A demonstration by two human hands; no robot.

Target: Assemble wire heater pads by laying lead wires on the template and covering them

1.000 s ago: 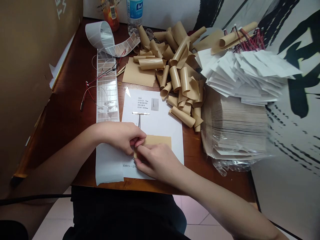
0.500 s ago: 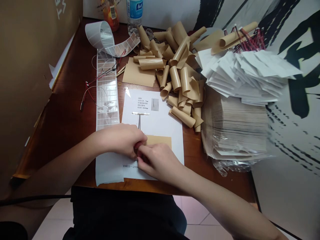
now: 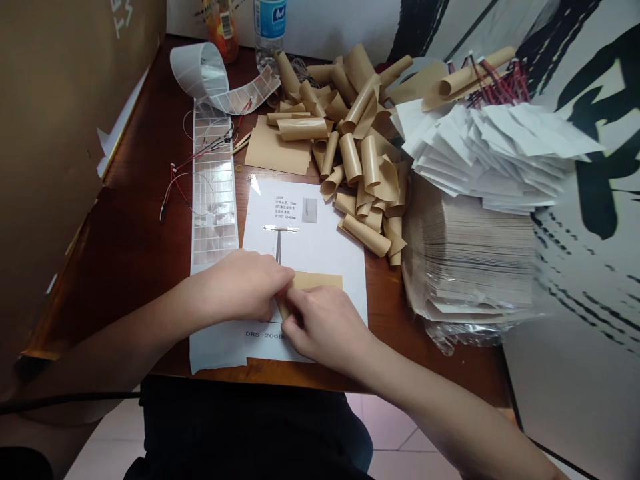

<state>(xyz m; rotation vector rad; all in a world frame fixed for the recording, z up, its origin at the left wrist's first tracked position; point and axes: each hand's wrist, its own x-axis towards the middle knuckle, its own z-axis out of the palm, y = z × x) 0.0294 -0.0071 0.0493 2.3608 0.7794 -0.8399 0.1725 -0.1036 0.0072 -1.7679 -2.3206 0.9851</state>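
Note:
A flat piece of brown paper lies on a printed white sheet in front of me. My left hand is closed at the paper's left edge, its thumb by the upper corner. Close against it, my right hand rests over the paper with thumb and fingers pinched in on the same edge. A narrow brown strip of that paper shows between the hands. My fingertips are mostly hidden, so anything small between them cannot be made out. Above the hands, two thin dark leads run up to a clear taped strip on the sheet.
Left of the sheet runs a strip of silvery labels, with thin red and black wires across it. Curled brown papers are heaped behind. To the right stands a tall paper stack under white slips. A water bottle stands at the back.
My hands have parted slightly, the right one moving a little right and the left one shifting slightly. More of the brown paper's left edge and the printed lettering below now shows.

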